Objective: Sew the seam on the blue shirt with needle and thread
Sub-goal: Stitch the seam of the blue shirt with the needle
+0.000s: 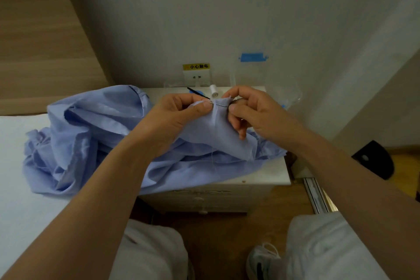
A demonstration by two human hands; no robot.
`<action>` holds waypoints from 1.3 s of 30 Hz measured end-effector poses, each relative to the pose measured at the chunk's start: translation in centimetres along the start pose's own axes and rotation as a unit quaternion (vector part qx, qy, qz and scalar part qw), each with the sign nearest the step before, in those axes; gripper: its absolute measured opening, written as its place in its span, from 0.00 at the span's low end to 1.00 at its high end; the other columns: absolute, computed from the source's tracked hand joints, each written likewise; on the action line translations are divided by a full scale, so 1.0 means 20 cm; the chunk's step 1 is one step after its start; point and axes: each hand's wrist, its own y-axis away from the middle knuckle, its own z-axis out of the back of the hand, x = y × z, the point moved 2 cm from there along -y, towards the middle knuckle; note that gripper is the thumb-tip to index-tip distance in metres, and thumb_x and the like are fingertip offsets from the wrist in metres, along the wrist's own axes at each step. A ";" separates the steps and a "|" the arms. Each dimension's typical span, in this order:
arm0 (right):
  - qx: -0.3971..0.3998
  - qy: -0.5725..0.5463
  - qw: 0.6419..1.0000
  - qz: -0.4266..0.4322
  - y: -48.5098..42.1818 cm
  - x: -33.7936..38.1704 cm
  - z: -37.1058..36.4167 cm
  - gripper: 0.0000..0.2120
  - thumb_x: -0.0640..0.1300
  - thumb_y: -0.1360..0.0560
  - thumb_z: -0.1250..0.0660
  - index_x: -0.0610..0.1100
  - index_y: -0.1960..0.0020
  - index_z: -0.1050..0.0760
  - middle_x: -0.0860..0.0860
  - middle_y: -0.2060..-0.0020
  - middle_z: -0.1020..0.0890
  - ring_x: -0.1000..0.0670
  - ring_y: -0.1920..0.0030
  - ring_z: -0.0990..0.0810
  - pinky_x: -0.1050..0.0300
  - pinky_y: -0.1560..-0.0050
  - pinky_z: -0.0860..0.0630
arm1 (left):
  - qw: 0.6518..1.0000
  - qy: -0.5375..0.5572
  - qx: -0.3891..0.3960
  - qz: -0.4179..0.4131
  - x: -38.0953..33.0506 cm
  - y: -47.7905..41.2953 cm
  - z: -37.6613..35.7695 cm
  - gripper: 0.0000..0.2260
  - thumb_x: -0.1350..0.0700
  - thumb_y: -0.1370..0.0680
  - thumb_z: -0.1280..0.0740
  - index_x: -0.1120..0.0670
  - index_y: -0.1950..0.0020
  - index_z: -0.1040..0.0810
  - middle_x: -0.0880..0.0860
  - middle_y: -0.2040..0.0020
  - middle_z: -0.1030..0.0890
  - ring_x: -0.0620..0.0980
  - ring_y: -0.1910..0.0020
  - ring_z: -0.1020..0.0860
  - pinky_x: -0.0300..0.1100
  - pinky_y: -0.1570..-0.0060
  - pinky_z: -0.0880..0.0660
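The blue shirt (91, 134) lies crumpled across a white bed and a white nightstand, with one fold lifted between my hands. My left hand (175, 118) pinches that raised fold between thumb and fingers. My right hand (250, 111) pinches the end of a thin needle (219, 104), which lies horizontally through the fabric edge between the two thumbs. A fine white thread (212, 159) hangs down from the fold over the shirt. A white thread spool (213, 91) stands on the nightstand just behind my hands.
The white nightstand (268, 177) has drawers and stands against the wall. A dark thin tool with a blue part (197, 93) lies beside the spool. A clear plastic bag (281, 88) leans at the back right. The white bed (20, 188) is at left; my knees are below.
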 end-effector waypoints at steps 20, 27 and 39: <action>-0.093 0.243 0.939 0.225 0.00 0.02 -0.03 0.03 0.40 0.25 0.30 0.42 0.52 0.21 0.51 0.56 0.22 0.54 0.56 0.24 0.60 0.53 0.26 | 0.993 -0.113 -0.033 0.004 0.00 0.00 -0.06 0.10 0.55 0.21 0.35 0.62 0.48 0.20 0.58 0.54 0.17 0.50 0.54 0.20 0.47 0.49 0.24; -0.087 0.218 0.935 0.264 0.01 0.04 -0.08 0.04 0.41 0.25 0.30 0.40 0.57 0.20 0.49 0.57 0.20 0.52 0.54 0.21 0.59 0.49 0.26 | 0.987 -0.159 -0.031 0.002 0.00 0.00 -0.06 0.10 0.54 0.20 0.37 0.59 0.53 0.19 0.58 0.56 0.17 0.51 0.53 0.18 0.47 0.49 0.21; 0.711 -0.049 0.666 -0.221 0.21 -0.02 -0.28 0.10 0.32 0.21 0.43 0.44 0.50 0.26 0.52 0.63 0.19 0.54 0.62 0.20 0.56 0.53 0.22 | 0.980 -0.072 -0.184 0.027 0.00 0.00 -0.01 0.11 0.53 0.21 0.35 0.54 0.61 0.19 0.50 0.67 0.19 0.47 0.64 0.23 0.43 0.59 0.26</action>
